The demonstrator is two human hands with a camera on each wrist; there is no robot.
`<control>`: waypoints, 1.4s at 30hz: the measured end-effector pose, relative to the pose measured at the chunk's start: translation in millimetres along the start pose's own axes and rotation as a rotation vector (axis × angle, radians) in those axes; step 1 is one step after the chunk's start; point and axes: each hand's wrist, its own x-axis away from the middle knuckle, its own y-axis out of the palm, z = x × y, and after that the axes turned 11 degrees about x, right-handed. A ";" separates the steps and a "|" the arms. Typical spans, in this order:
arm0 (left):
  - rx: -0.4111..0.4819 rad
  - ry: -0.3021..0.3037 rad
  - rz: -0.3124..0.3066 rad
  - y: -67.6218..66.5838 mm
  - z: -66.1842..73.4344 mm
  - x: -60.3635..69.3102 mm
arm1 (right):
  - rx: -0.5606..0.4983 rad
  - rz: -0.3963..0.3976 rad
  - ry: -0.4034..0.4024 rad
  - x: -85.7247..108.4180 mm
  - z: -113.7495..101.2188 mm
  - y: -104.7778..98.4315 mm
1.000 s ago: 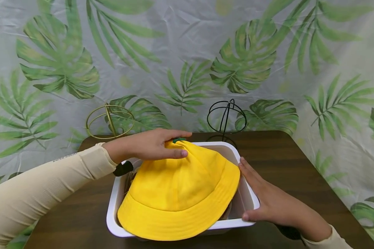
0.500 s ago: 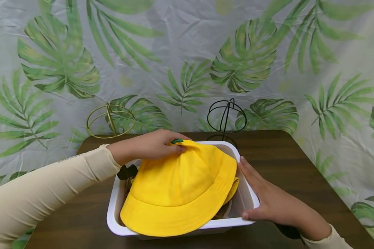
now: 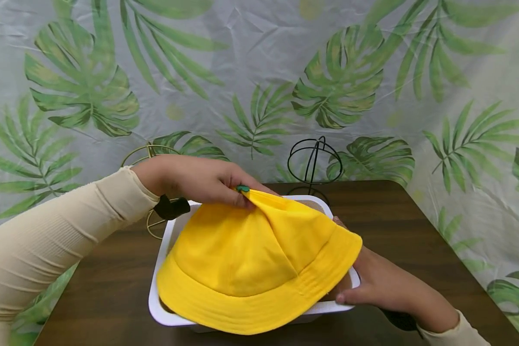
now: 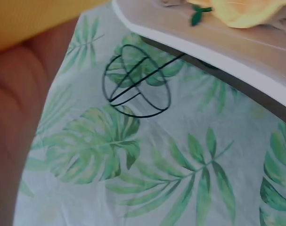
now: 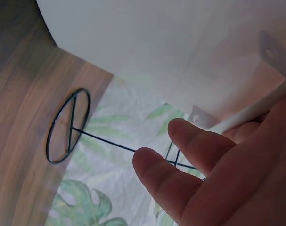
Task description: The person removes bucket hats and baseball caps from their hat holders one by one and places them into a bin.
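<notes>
A yellow bucket hat (image 3: 238,259) with a small green tab on its crown tilts over a white plastic bin (image 3: 167,319). My left hand (image 3: 194,178) pinches the crown beside the tab. The hat's brim reaches past the bin's near rim and hides most of the inside. At the bin's right near corner, my right hand (image 3: 382,278) holds the rim, thumb on the near side. Two of its fingers (image 5: 166,183) extend outside the bin wall in the right wrist view. Inside the bin, the left wrist view shows a yellow thing (image 4: 241,12) with a green tab.
Behind the bin stands a black wire stand (image 3: 315,161) at the back of the dark wooden table (image 3: 398,216). A gold wire stand (image 3: 150,150) is partly hidden behind my left arm. A leaf-print cloth (image 3: 259,62) hangs behind the table.
My left hand's fingers have closed on the hat's crown and raised it slightly. The brim has swung to the right, now covering part of my right hand, which stays on the bin.
</notes>
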 end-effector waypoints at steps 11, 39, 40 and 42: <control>0.062 -0.147 -0.043 -10.7 -19.7 -27.4 | 0.061 -0.008 0.002 2.7 -2.5 -1.6; -1.139 -0.152 0.020 43.1 -74.9 -27.8 | 0.081 0.003 -0.007 2.8 2.4 -0.3; -1.144 -0.156 0.009 44.1 -78.4 -29.7 | 0.088 0.008 -0.013 2.7 2.0 -0.1; -1.165 -0.155 -0.005 46.5 -83.1 -32.9 | 0.102 0.015 -0.020 2.9 1.5 -0.2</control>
